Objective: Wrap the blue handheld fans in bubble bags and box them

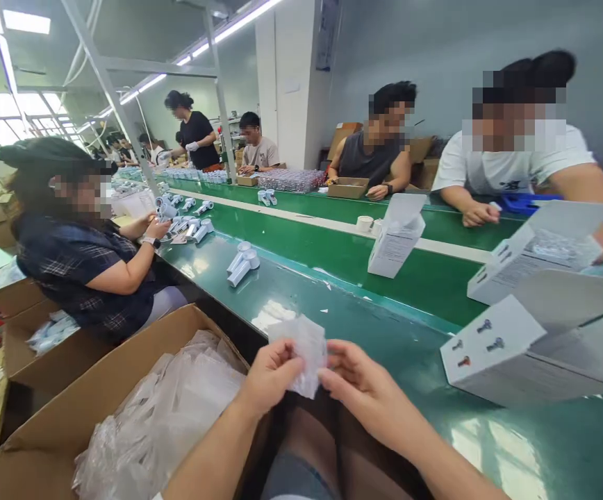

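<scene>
A small clear plastic bag [308, 351] is held up over the near edge of the green work surface. My left hand [273, 375] is closed on its left side, thumb in front and fingers curled behind. My right hand [358, 382] pinches the bag's right edge between thumb and fingers. Below and left of my left hand, an open cardboard box [35, 434] holds a heap of similar clear bags [171, 403]. To the right of my right hand, an open white carton [494, 347] printed with small product pictures stands on the surface.
Light-blue tubular parts [243, 262] lie ahead on the green table [218, 278]. More white cartons [398, 239] stand on the green belt [312, 239]. A co-worker in a plaid shirt [87, 264] handles parts at left; co-workers [520, 160] sit across the belt.
</scene>
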`<state>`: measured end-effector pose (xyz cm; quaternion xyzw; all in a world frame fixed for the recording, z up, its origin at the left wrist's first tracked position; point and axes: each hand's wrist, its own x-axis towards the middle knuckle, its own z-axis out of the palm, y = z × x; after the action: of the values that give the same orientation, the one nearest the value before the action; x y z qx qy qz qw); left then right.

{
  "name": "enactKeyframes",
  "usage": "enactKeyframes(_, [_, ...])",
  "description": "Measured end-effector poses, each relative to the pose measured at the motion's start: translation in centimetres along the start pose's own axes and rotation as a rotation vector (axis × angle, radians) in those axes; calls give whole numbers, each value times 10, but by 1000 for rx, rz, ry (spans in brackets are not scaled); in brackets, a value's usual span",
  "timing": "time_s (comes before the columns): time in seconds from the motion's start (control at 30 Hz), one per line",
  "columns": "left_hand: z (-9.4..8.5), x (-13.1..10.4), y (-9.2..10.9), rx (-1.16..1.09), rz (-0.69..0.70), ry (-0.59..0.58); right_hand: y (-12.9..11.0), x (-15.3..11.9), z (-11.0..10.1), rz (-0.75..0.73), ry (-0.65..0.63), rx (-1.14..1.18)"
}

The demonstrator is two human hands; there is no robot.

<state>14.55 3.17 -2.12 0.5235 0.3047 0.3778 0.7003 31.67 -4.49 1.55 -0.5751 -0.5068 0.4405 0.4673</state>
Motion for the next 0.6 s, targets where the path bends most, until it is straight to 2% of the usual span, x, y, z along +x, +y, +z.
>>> enactKeyframes(0.07, [-3, 16, 2, 141, 26, -72, 5, 22, 2, -46, 10, -85])
enactKeyframes(0.1, [-12, 28, 6, 255, 65, -26, 5, 29, -2, -79, 58, -133])
enactKeyframes(0.13, [-26, 43, 13, 409, 102, 89, 4, 34, -9, -119, 153, -178])
enactKeyframes(0.17, [-43, 60, 22, 574, 156, 266, 2, 38, -18, -170, 296, -222])
enactKeyframes(0.2, [-62, 79, 31, 756, 172, 494, -1, 41, -29, -237, 470, -284])
enactKeyframes(0.23, [-80, 98, 40, 937, 93, 702, -3, 44, -41, -324, 650, -366])
enactKeyframes(0.27, [-96, 116, 48, 987, 40, 766, -5, 48, -51, -424, 796, -465])
enactKeyframes(0.3, [-110, 132, 54, 1026, -15, 804, -7, 52, -60, -510, 884, -578])
enactKeyframes(0.33, [-120, 145, 57, 1046, -71, 815, -7, 58, -68, -559, 895, -705])
enactKeyframes(0.37, [-127, 155, 58, 1050, -113, 803, -7, 64, -73, -551, 827, -840])
enactKeyframes(0.4, [-132, 162, 57, 1057, -151, 796, -6, 72, -76, -475, 693, -969])
enactKeyframes(0.47, [-135, 168, 52, 1061, -212, 781, -1, 88, -80, -170, 333, -1144])
enactKeyframes(0.53, [-133, 168, 47, 1035, -245, 759, 7, 103, -83, 100, 24, -1172])
enactKeyframes(0.6, [-127, 162, 46, 976, -234, 744, 18, 114, -88, 203, -126, -1119])
